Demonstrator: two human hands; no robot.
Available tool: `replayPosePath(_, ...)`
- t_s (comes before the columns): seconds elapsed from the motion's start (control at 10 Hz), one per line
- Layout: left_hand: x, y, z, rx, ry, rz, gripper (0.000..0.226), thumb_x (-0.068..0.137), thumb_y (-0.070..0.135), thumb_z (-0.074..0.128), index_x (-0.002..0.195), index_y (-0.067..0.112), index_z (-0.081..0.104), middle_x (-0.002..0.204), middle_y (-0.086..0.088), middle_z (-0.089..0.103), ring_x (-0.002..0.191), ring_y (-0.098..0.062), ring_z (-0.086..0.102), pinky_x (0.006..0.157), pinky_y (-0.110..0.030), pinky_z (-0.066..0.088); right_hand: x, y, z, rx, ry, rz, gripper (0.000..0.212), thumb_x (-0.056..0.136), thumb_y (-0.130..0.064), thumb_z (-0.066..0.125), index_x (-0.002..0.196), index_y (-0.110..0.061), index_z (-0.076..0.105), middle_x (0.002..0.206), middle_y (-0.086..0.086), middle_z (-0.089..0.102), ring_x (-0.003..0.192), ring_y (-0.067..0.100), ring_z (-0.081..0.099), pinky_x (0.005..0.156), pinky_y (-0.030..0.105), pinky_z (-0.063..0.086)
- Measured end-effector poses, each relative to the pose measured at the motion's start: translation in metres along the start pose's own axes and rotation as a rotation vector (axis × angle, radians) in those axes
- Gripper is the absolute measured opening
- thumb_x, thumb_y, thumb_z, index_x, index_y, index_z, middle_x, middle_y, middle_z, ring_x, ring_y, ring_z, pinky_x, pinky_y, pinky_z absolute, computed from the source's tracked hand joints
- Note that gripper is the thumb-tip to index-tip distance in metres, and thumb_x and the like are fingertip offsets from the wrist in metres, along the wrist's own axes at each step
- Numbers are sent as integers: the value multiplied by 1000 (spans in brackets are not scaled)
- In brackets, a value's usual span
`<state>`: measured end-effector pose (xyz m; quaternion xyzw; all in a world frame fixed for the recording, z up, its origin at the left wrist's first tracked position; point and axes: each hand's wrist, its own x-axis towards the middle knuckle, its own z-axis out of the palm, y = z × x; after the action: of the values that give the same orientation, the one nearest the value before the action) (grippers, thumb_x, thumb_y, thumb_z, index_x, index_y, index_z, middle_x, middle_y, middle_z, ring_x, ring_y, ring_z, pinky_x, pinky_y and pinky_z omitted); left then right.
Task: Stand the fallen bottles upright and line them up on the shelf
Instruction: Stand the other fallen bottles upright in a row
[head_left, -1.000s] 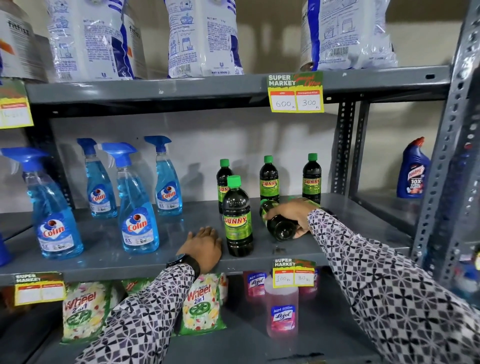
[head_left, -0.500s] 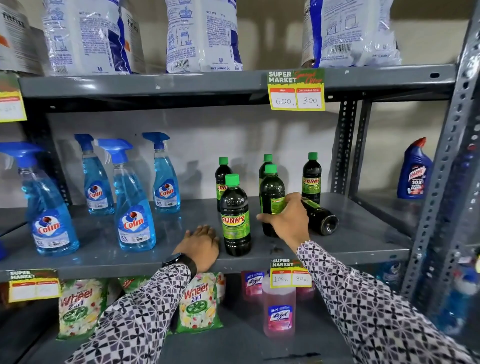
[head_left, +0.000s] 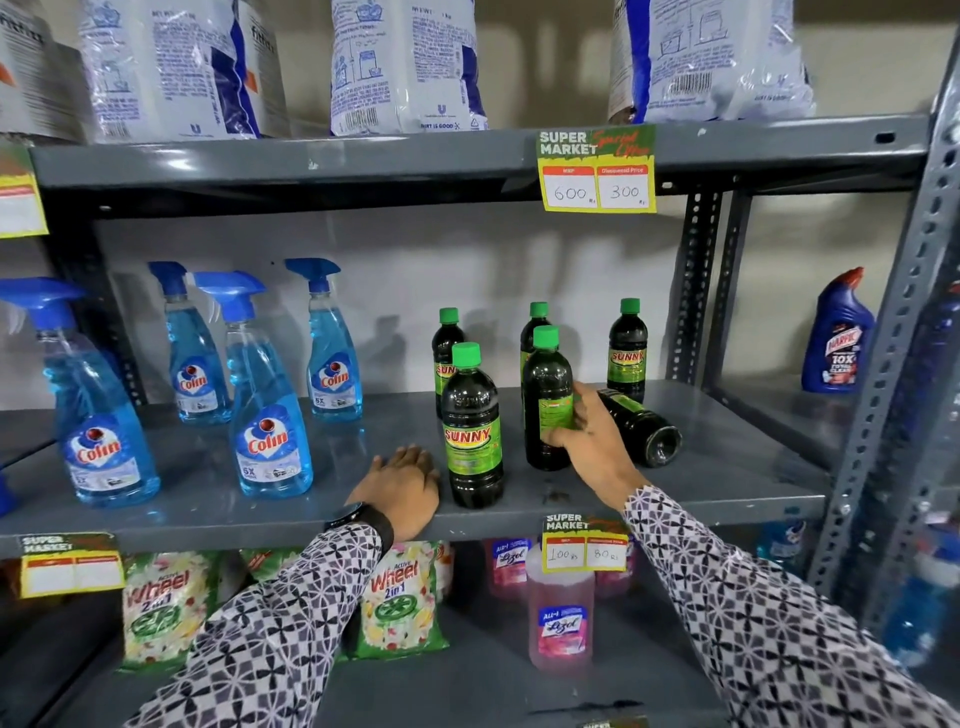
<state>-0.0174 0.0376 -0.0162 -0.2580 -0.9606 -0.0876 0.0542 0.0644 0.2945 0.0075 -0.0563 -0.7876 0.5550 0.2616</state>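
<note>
Left hand (head_left: 400, 486) flat, palm down, fingers together and pointing away, wrist wearing a dark watch (head_left: 363, 519), patterned sleeve running back toward the lower left. Right hand (head_left: 587, 441) reaching further forward, thumb and fingers curled round something, wrist bent slightly. Right forearm in the same patterned sleeve, stretching in from the lower right, both arms extended and well apart.

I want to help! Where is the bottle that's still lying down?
The fallen bottle lies on the middle shelf, just right of the right hand, in front of the rightmost standing bottle.
</note>
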Motion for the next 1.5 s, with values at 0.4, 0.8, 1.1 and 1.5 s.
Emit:
replayPosePath(0.4, -1, 1, 0, 13, -9, -9, 56, 106, 35, 21, 157, 11, 26, 168, -10, 22, 156, -24, 17, 128, -45, 10, -9, -7, 2, -155, 89, -31, 81, 75, -19, 87, 147, -21, 47, 125, 0, 66, 109, 12, 65, 104, 36, 53)
replayPosePath(0.8, -2, 2, -1, 26, -13, -8, 56, 107, 36, 21, 157, 12, 26, 168, -9, 22, 156, -24, 17, 127, -45, 11, -5, -3, 3, -123, 86, -28, 70, 79, -19, 91, 137, -18, 51, 120, -2, 68, 112, 17, 64, 103, 37, 51)
replayPosePath(1.1, -3, 3, -5, 31, -18, -18, 56, 107, 35, 22, 157, 12, 27, 168, -9, 22, 156, -24, 18, 127, -44, 11, -19, 4, -20, -51, -8, -34, 73, 70, -23, 97, 129, -25, 55, 117, -6, 75, 109, 11, 71, 103, 40, 56)
replayPosePath(1.5, -1, 2, -3, 34, -28, -15, 56, 106, 34, 22, 157, 11, 26, 168, -10, 21, 156, -23, 17, 127, -45, 10, -50, 0, -37, 13, -31, -62, 69, 72, -17, 96, 125, -37, 56, 119, -7, 76, 108, 5, 73, 102, 38, 58)
